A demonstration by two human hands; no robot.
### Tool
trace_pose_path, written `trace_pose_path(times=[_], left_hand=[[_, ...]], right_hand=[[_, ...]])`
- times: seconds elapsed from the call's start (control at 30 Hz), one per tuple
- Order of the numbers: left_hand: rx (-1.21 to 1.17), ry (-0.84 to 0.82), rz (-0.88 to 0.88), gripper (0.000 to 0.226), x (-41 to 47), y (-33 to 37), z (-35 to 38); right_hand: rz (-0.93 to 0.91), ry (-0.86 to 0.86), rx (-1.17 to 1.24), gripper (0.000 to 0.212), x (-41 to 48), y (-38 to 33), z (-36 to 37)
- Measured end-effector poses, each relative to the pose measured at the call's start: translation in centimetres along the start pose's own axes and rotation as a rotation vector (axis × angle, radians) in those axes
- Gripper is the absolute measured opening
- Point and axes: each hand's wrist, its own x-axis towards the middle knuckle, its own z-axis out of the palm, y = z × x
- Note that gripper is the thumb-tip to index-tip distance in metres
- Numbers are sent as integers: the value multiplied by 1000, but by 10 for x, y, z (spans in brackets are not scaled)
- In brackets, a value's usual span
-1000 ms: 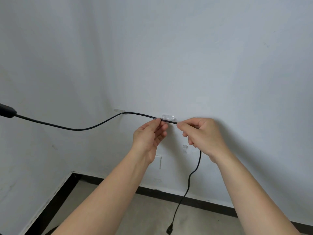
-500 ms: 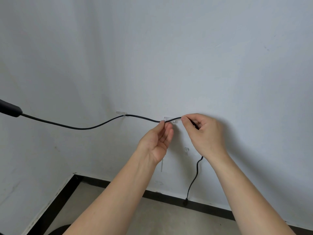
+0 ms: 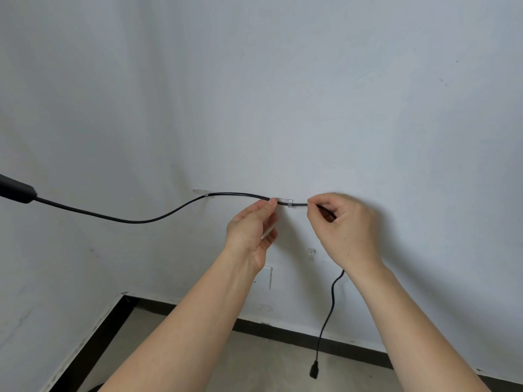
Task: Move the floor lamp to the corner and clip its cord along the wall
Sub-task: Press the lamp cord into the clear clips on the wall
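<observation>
A thin black cord (image 3: 135, 220) runs from a black lamp part (image 3: 15, 190) at the left edge, sags, and passes a clear clip (image 3: 201, 191) on the white wall. It then lies in a second clear clip (image 3: 285, 200). My left hand (image 3: 252, 227) pinches the cord just left of that clip. My right hand (image 3: 341, 224) pinches it just right of the clip. Below my right wrist the cord hangs loose to its plug (image 3: 313, 369) near the floor. The lamp's stand is out of view.
A third clear clip (image 3: 311, 252) sits on the wall below and between my hands. A white wall plate (image 3: 267, 275) is partly hidden by my left forearm. A black skirting board (image 3: 283, 333) lines the room corner at lower left.
My hands have moved apart along the cord, and the cord now sits straight in the second clip. The hanging end has swung, with the plug now lower.
</observation>
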Motion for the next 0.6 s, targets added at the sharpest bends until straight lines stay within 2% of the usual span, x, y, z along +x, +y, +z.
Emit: trace_pose_path(times=[0.07,0.2,0.3,0.47,0.6], left_hand=[[16,5,30,20,-1,-2,0],[54,-9,55,17,-3,-4,-1],[93,-29,55,13,-3,-4,-4],[245,-32,117,28,-3,-7,-6],[329,-5,221,25,-3,-8,-3]], right_hand=[[-66,-65,-131,9,-4,5,-1],[-45,-178,-109,9,-11,14,6],[61,-216,12,9,-16,17,15],[363,-305,319,9,-19,16,23],[450,-336,463,11,-26,12,18]])
